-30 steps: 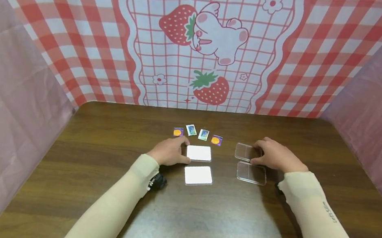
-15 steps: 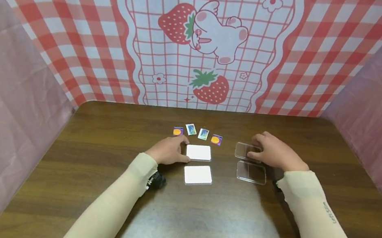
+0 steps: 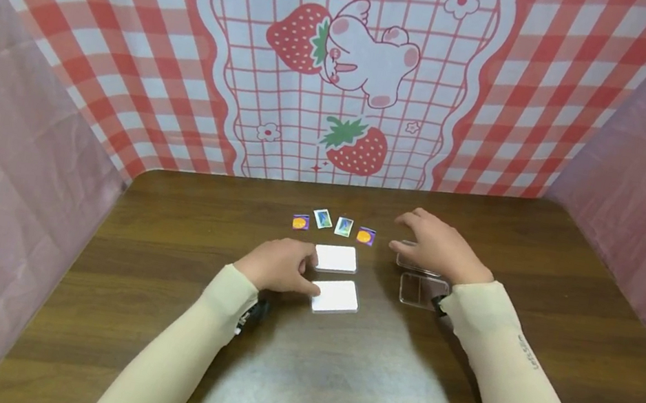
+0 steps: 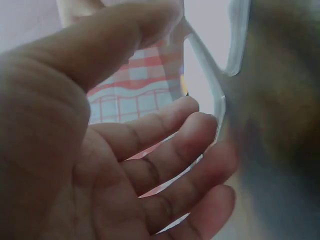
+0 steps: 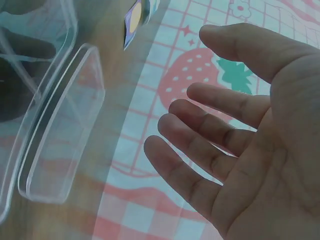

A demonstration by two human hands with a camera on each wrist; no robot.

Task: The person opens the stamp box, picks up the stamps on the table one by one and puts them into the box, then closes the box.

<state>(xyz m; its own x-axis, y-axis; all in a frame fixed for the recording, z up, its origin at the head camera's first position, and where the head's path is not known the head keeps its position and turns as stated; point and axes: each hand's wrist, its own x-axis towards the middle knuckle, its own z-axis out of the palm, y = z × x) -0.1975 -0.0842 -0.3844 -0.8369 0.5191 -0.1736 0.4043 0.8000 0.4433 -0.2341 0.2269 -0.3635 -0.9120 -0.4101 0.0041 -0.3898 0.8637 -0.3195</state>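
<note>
In the head view my left hand (image 3: pixel 279 264) is at the left side of two flat boxes with white tops, a far one (image 3: pixel 337 258) and a near one (image 3: pixel 336 297). Its fingertips meet the far box's left edge, while the thumb tip lies at the near box's upper left corner. In the left wrist view the fingers (image 4: pixel 175 150) are loosely bent and grip nothing. My right hand (image 3: pixel 441 247) hovers over two clear plastic cases, partly hiding the far case (image 3: pixel 413 267) and the near case (image 3: pixel 417 292). Spread fingers (image 5: pixel 185 165) hold nothing in the right wrist view.
Several small picture cards lie in a row behind the white boxes, among them an orange-and-purple one (image 3: pixel 365 236) and a blue-green one (image 3: pixel 344 226). A strawberry-print cloth (image 3: pixel 362 148) hangs behind the wooden table (image 3: pixel 181 229). Pink cloth (image 3: pixel 634 171) hangs at both sides.
My right hand has moved left and up from the far clear case, its fingers spreading. My left hand has come slightly nearer, its thumb shifting from the far white box to the near one.
</note>
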